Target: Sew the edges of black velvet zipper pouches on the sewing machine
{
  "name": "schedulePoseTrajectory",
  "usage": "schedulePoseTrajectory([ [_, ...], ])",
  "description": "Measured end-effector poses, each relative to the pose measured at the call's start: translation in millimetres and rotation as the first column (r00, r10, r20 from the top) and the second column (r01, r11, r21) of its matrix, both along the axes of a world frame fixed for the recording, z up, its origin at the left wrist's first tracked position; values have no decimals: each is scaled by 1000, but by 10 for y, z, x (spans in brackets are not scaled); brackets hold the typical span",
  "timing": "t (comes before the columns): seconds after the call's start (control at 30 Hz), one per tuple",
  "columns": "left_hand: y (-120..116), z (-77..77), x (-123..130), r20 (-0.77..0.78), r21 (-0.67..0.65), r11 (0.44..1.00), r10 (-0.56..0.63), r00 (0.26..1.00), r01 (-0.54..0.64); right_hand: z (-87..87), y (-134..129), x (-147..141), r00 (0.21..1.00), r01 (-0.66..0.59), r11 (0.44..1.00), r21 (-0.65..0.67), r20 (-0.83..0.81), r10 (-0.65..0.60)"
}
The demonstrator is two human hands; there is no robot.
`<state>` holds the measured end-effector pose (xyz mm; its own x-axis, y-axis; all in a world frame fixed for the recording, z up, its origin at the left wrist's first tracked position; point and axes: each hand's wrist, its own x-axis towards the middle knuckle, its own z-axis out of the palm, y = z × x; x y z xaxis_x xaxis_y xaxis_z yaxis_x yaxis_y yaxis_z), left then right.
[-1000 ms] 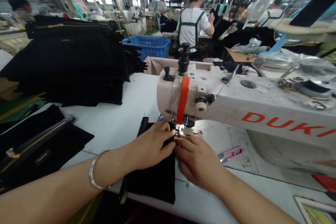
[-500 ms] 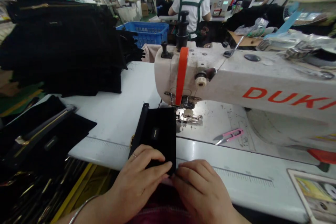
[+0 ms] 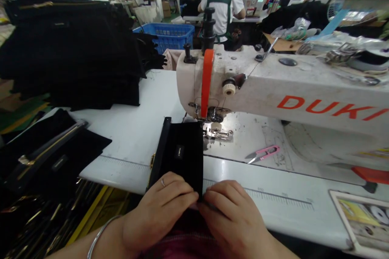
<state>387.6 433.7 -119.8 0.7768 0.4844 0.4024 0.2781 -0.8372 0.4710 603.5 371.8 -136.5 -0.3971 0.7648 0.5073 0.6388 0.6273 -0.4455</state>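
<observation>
Fingers of left hand (image 3: 158, 210) and right hand (image 3: 234, 218) pinch the near edge of a black pouch (image 3: 182, 156) on the tabletop (image 3: 133, 129), just left of the needle. Pouch label unreadable. Sewing machine (image 3: 273, 89) reads "DUKI", cut off right.

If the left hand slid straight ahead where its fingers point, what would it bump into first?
Probably the right hand: the left hand has fingers pointing right along the black pouch, nearly touching it already.

Under my fingers (image 3: 179, 194) the black pouch (image 3: 182, 153) is matt, soft cloth; the counter (image 3: 133, 129) is smooth, glossy white; thread snips (image 3: 263, 153) have pink plastic handles.
</observation>
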Motion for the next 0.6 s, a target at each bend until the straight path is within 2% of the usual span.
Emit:
schedulePoseTrajectory([
  [0.07,-13,22,20,32,-4,1000,12,999,-12,-39,-10,-1,1000,1,1000,-14,16,0],
  [0.13,-14,45,43,-2,-33,999,-7,1000,7,-44,-15,0,1000,5,1000,-23,26,-5],
  [0.27,21,74,63,-69,-125,992,-35,997,27,46,-11,25,999,-16,998,-55,-42,14],
  [0.47,79,82,44,-24,-252,968,6,1000,-11,111,-22,69,993,-42,992,-119,-118,28],
  [0.6,82,74,32,-77,-227,974,-41,996,22,108,-20,56,991,-36,992,-123,-134,20],
])
